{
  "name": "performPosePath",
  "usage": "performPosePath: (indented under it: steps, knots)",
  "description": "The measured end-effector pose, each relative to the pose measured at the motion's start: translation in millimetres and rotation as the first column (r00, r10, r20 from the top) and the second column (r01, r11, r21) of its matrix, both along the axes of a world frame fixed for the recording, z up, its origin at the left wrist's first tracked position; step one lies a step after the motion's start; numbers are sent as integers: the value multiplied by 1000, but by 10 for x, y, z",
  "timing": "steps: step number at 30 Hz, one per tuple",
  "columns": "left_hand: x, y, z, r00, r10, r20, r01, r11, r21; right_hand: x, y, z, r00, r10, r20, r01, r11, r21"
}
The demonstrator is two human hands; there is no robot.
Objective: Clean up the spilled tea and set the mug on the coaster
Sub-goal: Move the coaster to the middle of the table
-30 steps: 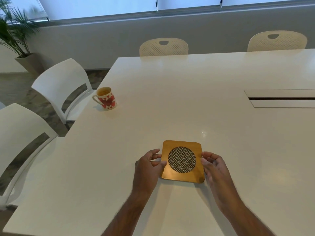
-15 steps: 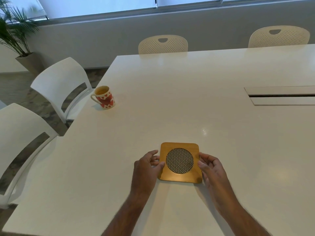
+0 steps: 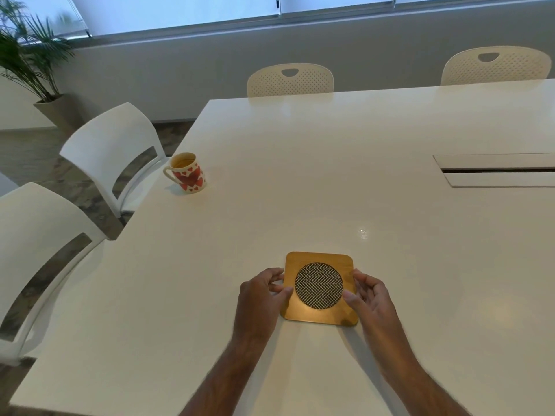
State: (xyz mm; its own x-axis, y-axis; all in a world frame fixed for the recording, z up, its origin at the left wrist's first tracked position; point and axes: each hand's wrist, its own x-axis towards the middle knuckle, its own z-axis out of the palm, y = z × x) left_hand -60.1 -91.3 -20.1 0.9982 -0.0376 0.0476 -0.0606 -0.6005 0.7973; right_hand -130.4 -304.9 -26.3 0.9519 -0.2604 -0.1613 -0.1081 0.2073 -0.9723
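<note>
Near the front edge of the white bench (image 3: 300, 181), square wooden coaster with round woven inset (image 3: 320, 288) lies flat. Left hand (image 3: 260, 298) and right hand (image 3: 372, 298) pinch its side edges. White mug with red hearts (image 3: 186, 172) stands upright, well apart, far left.

Both bare forearms reach in from six o'clock, angling toward each other. The left hand (image 3: 260, 298) sits at nine o'clock of the coaster (image 3: 320, 288), fingers curled, thumb tip pressed on its left edge. The right hand (image 3: 371, 298) mirrors it at three o'clock, palm turned inward, fingertips (image 3: 359, 276) touching the right edge, thumb resting on top.
</note>
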Motion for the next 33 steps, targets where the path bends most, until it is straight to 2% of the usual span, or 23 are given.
performPosePath:
  steps: [6, 12, 20, 33]
  knots:
    - [5, 10, 22, 999, 29, 24, -30, 998, 47, 35, -5, 53, 998, 21, 54, -19, 999, -51]
    - [30, 45, 71, 989, 86, 118, -96, 992, 86, 110, 3, 77, 994, 71, 86, -61, 992, -107]
    - [239, 393, 82, 971, 146, 189, -157, 987, 41, 439, 184, 111, 989, 108, 97, -91, 982, -164]
    - [1136, 1364, 151, 976, 154, 155, -143, 986, -82, 1392, 992, 144, 974, 228, 12, -209, 912, -353]
